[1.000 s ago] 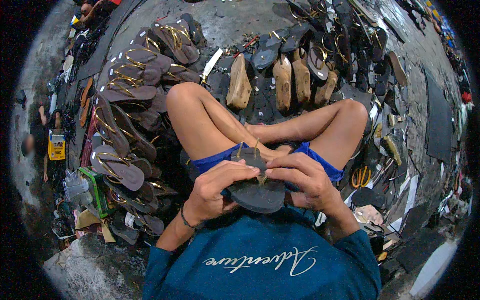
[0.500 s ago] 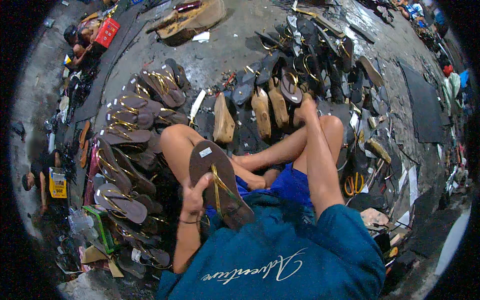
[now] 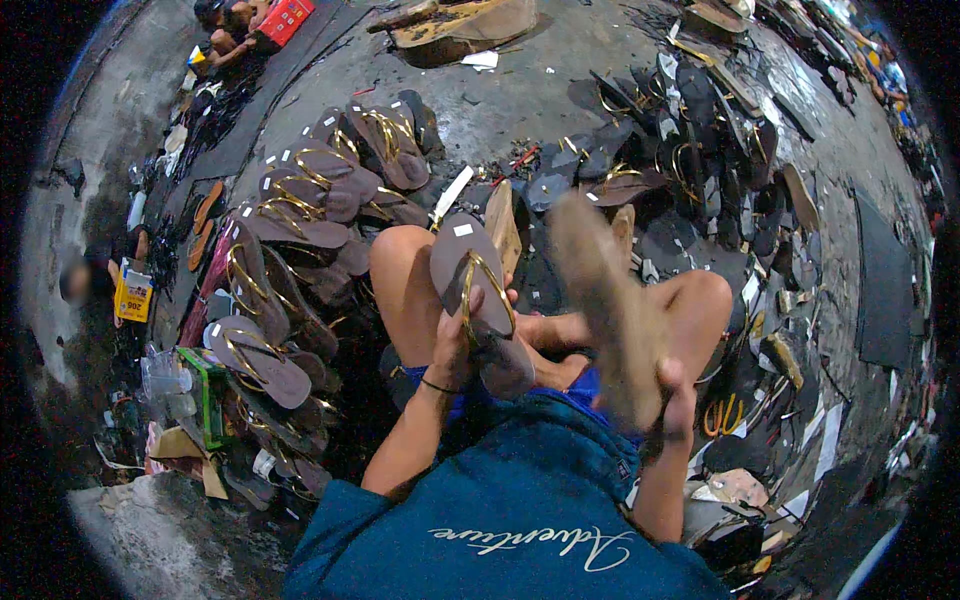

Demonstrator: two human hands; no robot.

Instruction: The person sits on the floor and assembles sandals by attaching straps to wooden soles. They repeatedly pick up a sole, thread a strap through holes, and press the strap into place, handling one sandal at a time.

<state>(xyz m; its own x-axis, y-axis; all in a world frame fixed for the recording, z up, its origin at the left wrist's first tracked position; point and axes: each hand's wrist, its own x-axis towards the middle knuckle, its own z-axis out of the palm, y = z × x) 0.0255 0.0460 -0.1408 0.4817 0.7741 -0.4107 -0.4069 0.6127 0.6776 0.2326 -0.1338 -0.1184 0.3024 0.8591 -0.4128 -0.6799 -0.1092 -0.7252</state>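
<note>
My left hand [image 3: 457,345] is closed around a brown flip-flop [image 3: 462,250] with gold straps and a small white sticker near its end. The thumb lies by the strap, and fingertips show past the sole's far edge. In my right hand [image 3: 679,402] is a wooden shoe last [image 3: 610,310], tan and smeared by motion. The fingers grip its near end, and its far end points away from me. Beyond it, a light wooden last [image 3: 503,222] and part of another last [image 3: 623,228] stand on the ground. Near these lies a brown flip-flop [image 3: 628,187] with a gold strap.
A heap of gold-strapped flip-flops [image 3: 320,190] spreads along my left. Dark flip-flops [image 3: 690,140] pile up at the far right. Orange-handled scissors [image 3: 722,417] lie by my right knee, a green-edged box [image 3: 205,398] at left. Another person [image 3: 232,30] sits far left.
My right hand has come back from the far right and now holds a wooden last. The left hand's flip-flop has moved slightly away and right. The view has shifted.
</note>
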